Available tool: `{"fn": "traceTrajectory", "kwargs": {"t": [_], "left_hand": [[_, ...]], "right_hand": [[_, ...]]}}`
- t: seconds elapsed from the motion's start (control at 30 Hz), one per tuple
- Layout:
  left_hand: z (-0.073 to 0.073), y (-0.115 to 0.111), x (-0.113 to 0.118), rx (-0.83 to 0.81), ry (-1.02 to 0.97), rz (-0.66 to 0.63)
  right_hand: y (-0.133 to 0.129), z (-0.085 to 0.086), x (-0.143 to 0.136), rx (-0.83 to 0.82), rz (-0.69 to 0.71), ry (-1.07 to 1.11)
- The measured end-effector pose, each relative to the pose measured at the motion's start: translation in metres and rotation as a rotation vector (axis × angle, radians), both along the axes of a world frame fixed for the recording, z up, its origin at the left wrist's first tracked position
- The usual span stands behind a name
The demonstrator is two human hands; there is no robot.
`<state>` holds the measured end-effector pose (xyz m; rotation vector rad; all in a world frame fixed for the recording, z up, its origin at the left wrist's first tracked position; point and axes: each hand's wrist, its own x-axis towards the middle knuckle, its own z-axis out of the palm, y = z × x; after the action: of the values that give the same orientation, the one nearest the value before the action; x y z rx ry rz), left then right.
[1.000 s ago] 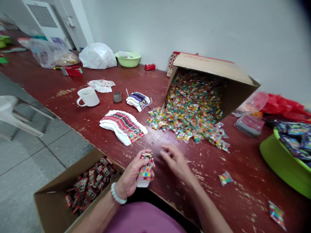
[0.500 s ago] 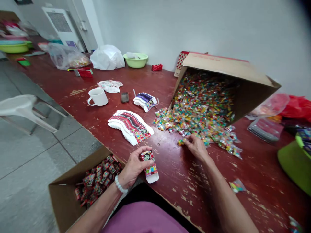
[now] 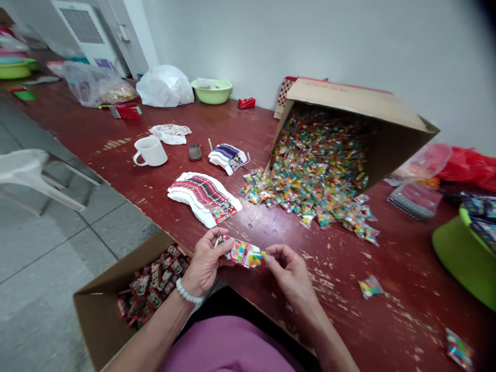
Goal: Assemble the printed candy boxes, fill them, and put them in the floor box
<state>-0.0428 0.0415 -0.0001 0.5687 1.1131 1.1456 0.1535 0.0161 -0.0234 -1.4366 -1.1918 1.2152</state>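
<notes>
My left hand (image 3: 206,260) is closed around a small printed candy box (image 3: 237,251), which lies tilted with its end facing right. In my right hand (image 3: 285,268), a candy packet (image 3: 256,258) of coloured sweets is pinched between thumb and fingers, right at the box's end. Part of the packet seems to be inside the box. Beyond my hands, a fanned stack of flat red-and-white boxes (image 3: 205,196) lies on the table. A heap of clear candy packets (image 3: 310,186) spills from a large cardboard box (image 3: 349,95) on its side.
Below the table edge at left stands a carton (image 3: 91,310) of filled small boxes. A white mug (image 3: 152,152), a purple flat-box stack (image 3: 228,157) and a green basin (image 3: 212,93) stand farther back. Loose packets (image 3: 371,287) and a green tub (image 3: 457,253) are at right.
My right hand has brought the candy packet from the heap's edge to the box. My left hand has turned the box so its end points right. The view has shifted slightly.
</notes>
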Motion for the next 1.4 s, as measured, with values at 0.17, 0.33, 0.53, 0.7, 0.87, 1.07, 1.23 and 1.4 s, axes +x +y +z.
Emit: {"fn": "traceTrajectory", "kwargs": {"t": [0.17, 0.33, 0.53, 0.7, 0.87, 1.07, 1.23, 1.4], "left_hand": [[-0.004, -0.010, -0.001, -0.046, -0.079, -0.069], [-0.007, -0.019, 0.003, 0.014, -0.072, -0.133], [-0.010, -0.025, 0.009, 0.025, -0.127, -0.506], [-0.007, -0.024, 0.013, 0.035, -0.152, -0.658], [0.000, -0.024, 0.017, -0.018, -0.149, -0.504], [0.002, -0.025, 0.022, -0.099, -0.173, -0.362], [-0.003, -0.026, 0.019, -0.128, -0.127, -0.342], [-0.008, -0.028, 0.021, -0.126, -0.083, -0.348]], "right_hand": [[0.004, 0.009, 0.010, 0.051, -0.008, -0.180], [0.001, 0.027, 0.002, 0.126, 0.127, -0.289], [0.003, 0.031, -0.006, 0.183, 0.150, -0.253], [0.001, 0.035, -0.005, 0.465, 0.163, -0.515], [-0.003, 0.026, 0.000, 0.471, -0.028, -0.348], [-0.009, 0.012, -0.011, 0.410, 0.060, -0.191], [-0.009, 0.018, -0.012, 0.450, 0.113, -0.251], [-0.004, 0.018, -0.014, 0.122, 0.202, 0.230]]}}
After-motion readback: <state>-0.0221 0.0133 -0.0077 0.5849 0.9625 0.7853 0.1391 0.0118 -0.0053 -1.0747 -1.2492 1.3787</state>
